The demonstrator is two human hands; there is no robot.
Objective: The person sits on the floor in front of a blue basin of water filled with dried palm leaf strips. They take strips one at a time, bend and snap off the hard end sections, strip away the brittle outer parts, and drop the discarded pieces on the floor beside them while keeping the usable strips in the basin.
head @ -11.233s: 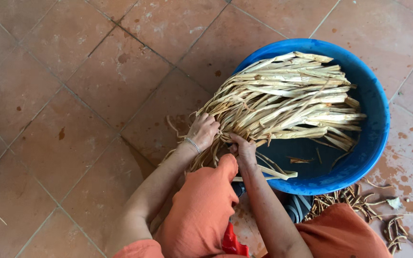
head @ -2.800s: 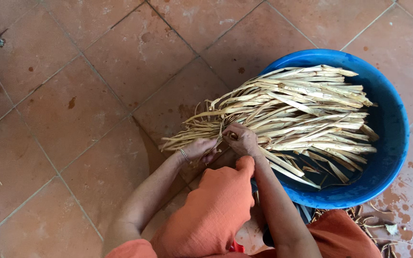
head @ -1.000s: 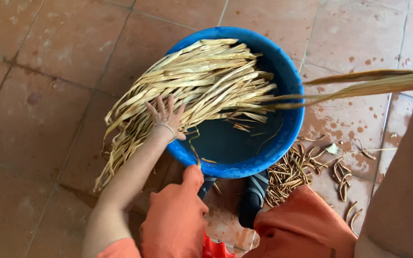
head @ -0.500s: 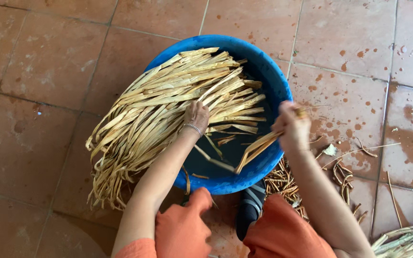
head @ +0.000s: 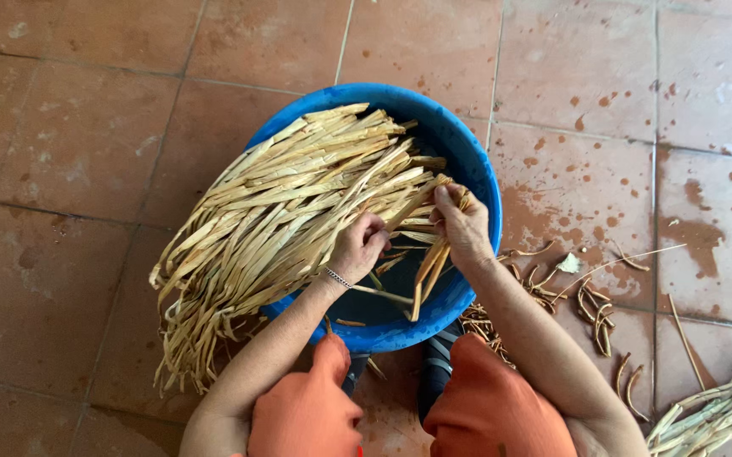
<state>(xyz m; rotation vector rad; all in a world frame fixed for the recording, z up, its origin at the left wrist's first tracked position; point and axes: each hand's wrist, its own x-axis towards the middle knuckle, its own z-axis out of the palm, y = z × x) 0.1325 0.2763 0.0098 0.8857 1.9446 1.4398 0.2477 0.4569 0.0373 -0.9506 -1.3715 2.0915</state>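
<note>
A round blue plastic basin (head: 473,166) stands on the tiled floor in front of me. A thick pile of long pale straw-coloured strips (head: 273,220) lies across it and hangs over its left rim onto the floor. My left hand (head: 357,245) rests on the strips near the basin's middle, fingers curled into them. My right hand (head: 462,223) is shut on a few strips (head: 430,264) that hang down inside the basin. A thin bracelet sits on my left wrist.
Terracotta floor tiles (head: 87,127) surround the basin, wet and spotted on the right. Short curled scraps (head: 594,296) lie on the floor to the right of the basin. Another bundle of strips (head: 713,410) lies at the lower right corner. My knees in orange cloth (head: 484,406) are below.
My right hand has moved left from the basin's right rim toward the pile, still gripping a few strips. My left hand shifted slightly on the strips. The view has tilted a little.
</note>
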